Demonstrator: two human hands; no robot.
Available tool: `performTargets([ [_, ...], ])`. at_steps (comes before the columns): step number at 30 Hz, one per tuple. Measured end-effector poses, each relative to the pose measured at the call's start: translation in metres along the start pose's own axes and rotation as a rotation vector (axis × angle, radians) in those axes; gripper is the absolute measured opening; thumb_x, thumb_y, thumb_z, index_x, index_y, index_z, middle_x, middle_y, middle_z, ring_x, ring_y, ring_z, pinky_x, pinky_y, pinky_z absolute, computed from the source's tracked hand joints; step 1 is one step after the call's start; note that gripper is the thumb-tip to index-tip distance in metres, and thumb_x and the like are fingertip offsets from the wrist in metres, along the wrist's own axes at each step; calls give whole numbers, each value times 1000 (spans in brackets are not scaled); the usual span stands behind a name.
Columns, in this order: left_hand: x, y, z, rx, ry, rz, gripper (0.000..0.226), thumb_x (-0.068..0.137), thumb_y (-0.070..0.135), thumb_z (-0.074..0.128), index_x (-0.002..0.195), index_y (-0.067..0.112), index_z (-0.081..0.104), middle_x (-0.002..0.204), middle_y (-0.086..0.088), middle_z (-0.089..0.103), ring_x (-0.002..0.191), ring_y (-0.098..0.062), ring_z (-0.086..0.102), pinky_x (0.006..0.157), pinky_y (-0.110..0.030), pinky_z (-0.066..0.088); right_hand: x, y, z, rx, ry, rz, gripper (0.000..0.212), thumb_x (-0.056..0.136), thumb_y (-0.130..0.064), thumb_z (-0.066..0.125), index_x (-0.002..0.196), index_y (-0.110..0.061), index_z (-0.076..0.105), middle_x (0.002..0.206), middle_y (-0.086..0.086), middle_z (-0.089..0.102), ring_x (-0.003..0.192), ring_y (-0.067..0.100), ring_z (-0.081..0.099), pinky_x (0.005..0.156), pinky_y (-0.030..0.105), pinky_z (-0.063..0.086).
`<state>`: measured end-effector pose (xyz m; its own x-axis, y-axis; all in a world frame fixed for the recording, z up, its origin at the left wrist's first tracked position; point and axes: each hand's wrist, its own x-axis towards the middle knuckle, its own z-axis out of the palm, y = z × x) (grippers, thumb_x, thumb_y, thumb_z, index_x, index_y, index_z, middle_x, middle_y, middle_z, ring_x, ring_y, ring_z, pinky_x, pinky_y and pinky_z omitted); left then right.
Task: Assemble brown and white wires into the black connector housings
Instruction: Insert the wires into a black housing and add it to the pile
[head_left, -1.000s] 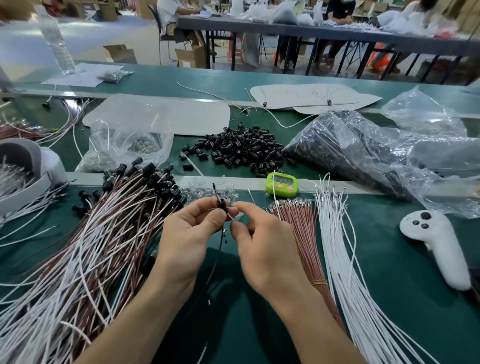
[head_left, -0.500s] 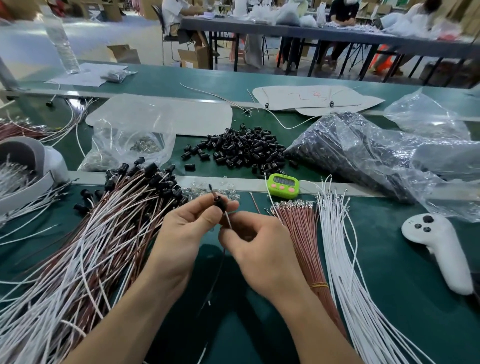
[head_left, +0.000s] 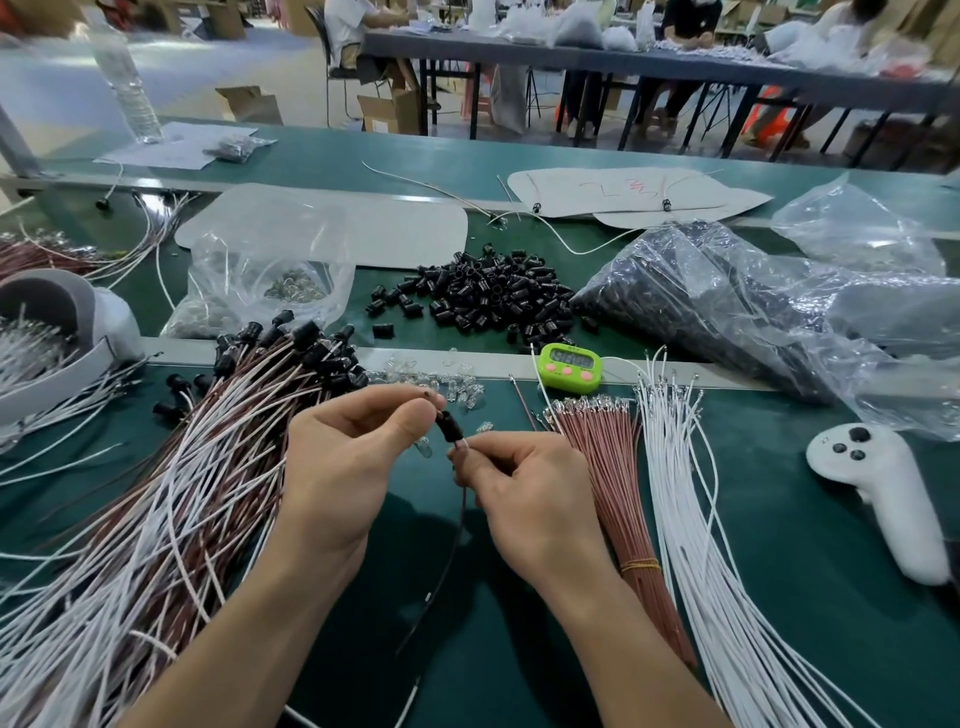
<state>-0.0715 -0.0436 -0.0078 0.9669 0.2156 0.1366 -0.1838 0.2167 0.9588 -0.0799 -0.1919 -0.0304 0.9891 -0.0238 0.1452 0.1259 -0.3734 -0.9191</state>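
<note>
L hand (head_left: 343, 467) pinches black housing (head_left: 448, 425), R hand (head_left: 524, 493) pinches brown+white wires (head_left: 461, 519) below it; wire tip poking above earlier is gone, prob. seated.

1. Between the left hand (head_left: 340, 467) and the right hand (head_left: 530, 499): one housing (head_left: 448, 425), its wire (head_left: 458, 530) trailing nearer.
2. Left of them: assembled wire heap (head_left: 156, 499).
3. Right: tied wire bundle (head_left: 615, 493), then loose wires (head_left: 693, 519), then controller (head_left: 883, 499).
4. Beyond: timer (head_left: 570, 366), housing pile (head_left: 483, 296).
</note>
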Motion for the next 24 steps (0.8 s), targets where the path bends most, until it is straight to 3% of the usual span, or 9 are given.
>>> performTargets([
  [4, -1, 0, 1, 4, 66, -29, 14, 79, 0, 77, 74, 13, 80, 79, -8, 79, 76, -12, 73, 73, -16, 54, -1, 0, 1, 2, 7, -6, 16, 91, -31, 74, 95, -47, 73, 73, -9, 75, 71, 14, 69, 67, 38, 54],
  [7, -2, 2, 2, 16, 89, -18, 7, 71, 8, 83, 77, 10, 78, 80, -11, 78, 73, -12, 71, 71, -16, 54, -1, 2, 1, -36, 10, -23, 11, 92, -32, 73, 96, -42, 73, 72, -6, 74, 69, 16, 67, 66, 40, 54],
  [10, 0, 0, 2, 51, 120, -29, 8, 79, 1, 80, 78, 8, 77, 77, -9, 78, 68, -7, 69, 64, -12, 51, 0, 2, 1, -36, 5, -13, 4, 91, -29, 75, 89, -30, 78, 70, -1, 72, 68, 19, 65, 65, 40, 52],
  [13, 1, -1, 4, 64, 141, -72, 13, 86, -2, 74, 81, 10, 78, 74, -3, 78, 66, -3, 70, 59, -11, 49, 2, 1, -2, -27, 21, 22, 10, 91, -27, 76, 82, -22, 79, 69, 2, 71, 66, 19, 63, 64, 38, 50],
  [18, 1, -5, 3, 22, 212, -223, 18, 89, 6, 73, 76, 17, 79, 74, -2, 77, 69, -10, 73, 52, -17, 51, 1, 1, -1, -1, 34, 58, 15, 91, -26, 77, 77, -22, 80, 68, 0, 72, 63, 18, 62, 62, 31, 47],
  [21, 1, -5, 3, -49, 210, -311, 14, 91, 9, 71, 81, 17, 77, 76, -1, 78, 70, -10, 74, 51, -17, 52, 1, 1, 1, 35, 8, 74, 16, 92, -26, 76, 77, -23, 81, 66, -3, 73, 54, 5, 56, 57, 26, 47],
  [24, 0, -3, 2, -70, 166, -340, 9, 93, 12, 68, 88, 17, 75, 80, -2, 79, 73, -9, 76, 53, -16, 53, 2, 3, 4, 86, -26, 98, 15, 93, -28, 76, 79, -25, 82, 66, -3, 74, 51, 5, 57, 52, 27, 46],
])
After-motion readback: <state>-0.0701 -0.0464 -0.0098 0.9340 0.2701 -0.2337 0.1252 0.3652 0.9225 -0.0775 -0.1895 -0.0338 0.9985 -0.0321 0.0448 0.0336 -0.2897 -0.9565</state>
